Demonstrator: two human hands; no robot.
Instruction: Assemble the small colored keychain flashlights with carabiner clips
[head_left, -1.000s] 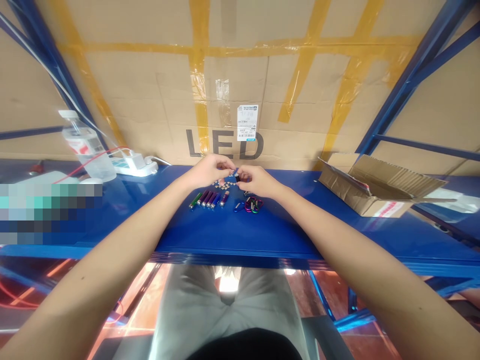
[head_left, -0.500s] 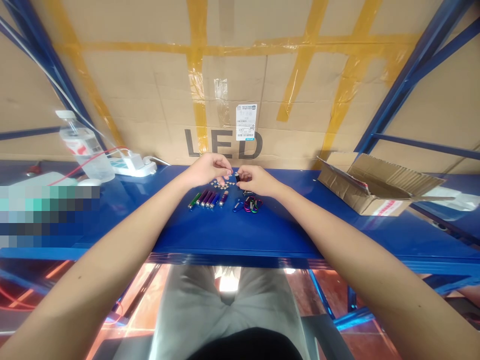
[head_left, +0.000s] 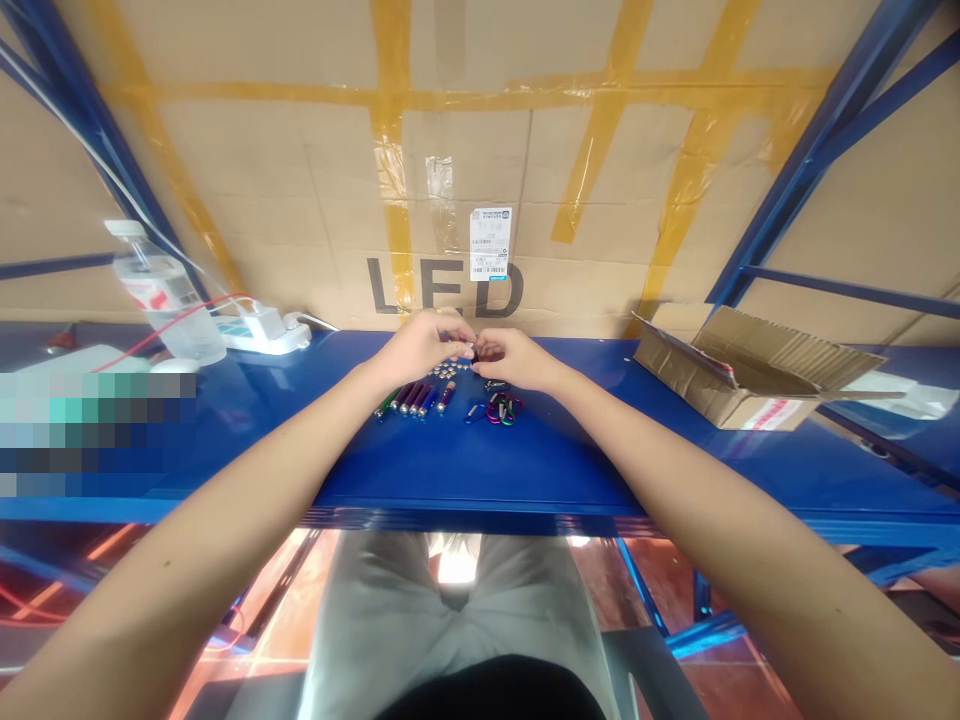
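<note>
My left hand [head_left: 420, 345] and my right hand [head_left: 510, 360] meet over the far middle of the blue shelf [head_left: 480, 460]. Both are pinched around a small dark part [head_left: 473, 353] held between their fingertips. Just below them lie several small coloured tubes [head_left: 416, 398] in a row, green, purple and blue. A heap of coloured carabiner clips [head_left: 499, 408] lies to their right. Small silver pieces [head_left: 444, 371] are scattered under my left hand.
An open cardboard box [head_left: 742, 375] sits at the right. A water bottle [head_left: 161, 295] and a white power strip [head_left: 262, 330] with a red cable stand at the left. A taped carton marked LED [head_left: 480, 180] forms the back wall. Blue rack posts frame both sides.
My left hand has closed in on the right, so the fingertips now touch around the small dark part. The view has shifted slightly; the items on the shelf have not moved.
</note>
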